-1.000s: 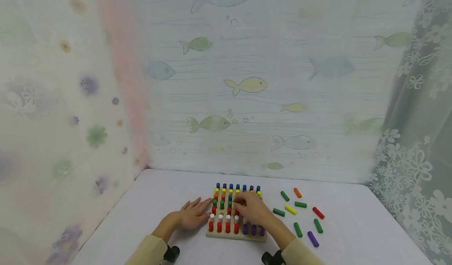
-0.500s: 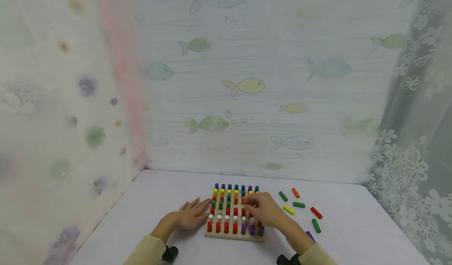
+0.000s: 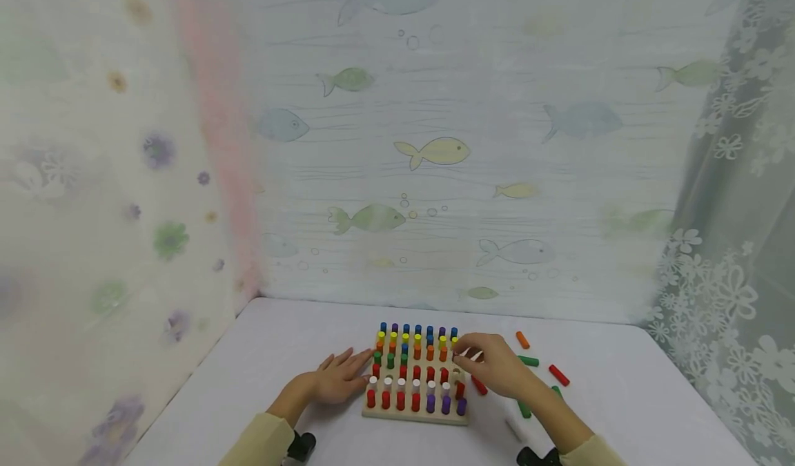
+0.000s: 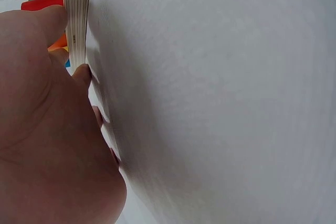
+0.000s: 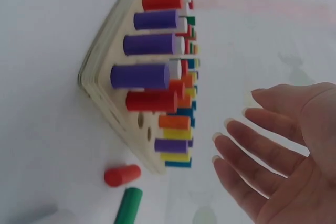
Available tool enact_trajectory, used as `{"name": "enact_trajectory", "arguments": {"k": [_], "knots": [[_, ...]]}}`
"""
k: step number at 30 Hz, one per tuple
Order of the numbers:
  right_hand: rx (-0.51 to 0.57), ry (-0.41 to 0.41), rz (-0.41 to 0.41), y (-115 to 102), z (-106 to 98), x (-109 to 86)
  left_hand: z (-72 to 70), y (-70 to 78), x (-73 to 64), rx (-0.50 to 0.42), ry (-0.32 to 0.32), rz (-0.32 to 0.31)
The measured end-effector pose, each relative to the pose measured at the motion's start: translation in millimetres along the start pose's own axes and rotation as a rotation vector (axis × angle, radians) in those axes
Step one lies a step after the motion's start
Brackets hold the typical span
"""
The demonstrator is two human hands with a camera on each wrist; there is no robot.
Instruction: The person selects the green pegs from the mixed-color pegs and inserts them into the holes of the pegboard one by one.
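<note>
A wooden pegboard [image 3: 413,417] with rows of coloured pegs lies on the white table. Flat on the table at its left, my left hand [image 3: 340,381] has fingers spread and tips touching the board's edge; the left wrist view shows the thumb against the plywood side [image 4: 77,14]. My right hand [image 3: 493,366] is over the board's right edge, near the far rows. In the right wrist view its fingers [image 5: 257,153] are loosely bent and apart from the thumb, with no peg between them. Bare holes [image 5: 140,120] show near a standing red peg [image 5: 152,101].
Loose pegs lie right of the board: an orange peg [image 3: 523,340], a red peg [image 3: 559,375], a green peg [image 3: 528,361] and another red peg [image 3: 479,384] close to the board. A whitish peg [image 3: 514,429] lies nearer the front. My right forearm covers others. Patterned curtains surround the table.
My right hand has moved rightward across the board, from its middle columns to the right edge, uncovering orange and red pegs and now covering some loose pegs. My left hand has stayed in place.
</note>
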State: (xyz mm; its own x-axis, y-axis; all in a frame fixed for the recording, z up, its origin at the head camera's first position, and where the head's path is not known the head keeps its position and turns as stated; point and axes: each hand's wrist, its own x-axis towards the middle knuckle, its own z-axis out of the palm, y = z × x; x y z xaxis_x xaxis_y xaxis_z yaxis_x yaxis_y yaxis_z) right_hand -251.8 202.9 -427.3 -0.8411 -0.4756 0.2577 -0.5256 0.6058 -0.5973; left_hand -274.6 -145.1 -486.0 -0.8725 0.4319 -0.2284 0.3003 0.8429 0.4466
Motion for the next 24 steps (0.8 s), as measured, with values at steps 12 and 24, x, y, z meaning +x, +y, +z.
{"name": "enact_trajectory", "arguments": {"k": [12, 24], "knots": [[-0.036, 0.057, 0.040, 21, -34, -23.9, 1.1, -0.6, 0.7, 0.004, -0.015, 0.003], [-0.084, 0.159, 0.162, 47, -47, -45.7, 1.3, 0.6, 0.4, -0.004, -0.008, 0.007]]}}
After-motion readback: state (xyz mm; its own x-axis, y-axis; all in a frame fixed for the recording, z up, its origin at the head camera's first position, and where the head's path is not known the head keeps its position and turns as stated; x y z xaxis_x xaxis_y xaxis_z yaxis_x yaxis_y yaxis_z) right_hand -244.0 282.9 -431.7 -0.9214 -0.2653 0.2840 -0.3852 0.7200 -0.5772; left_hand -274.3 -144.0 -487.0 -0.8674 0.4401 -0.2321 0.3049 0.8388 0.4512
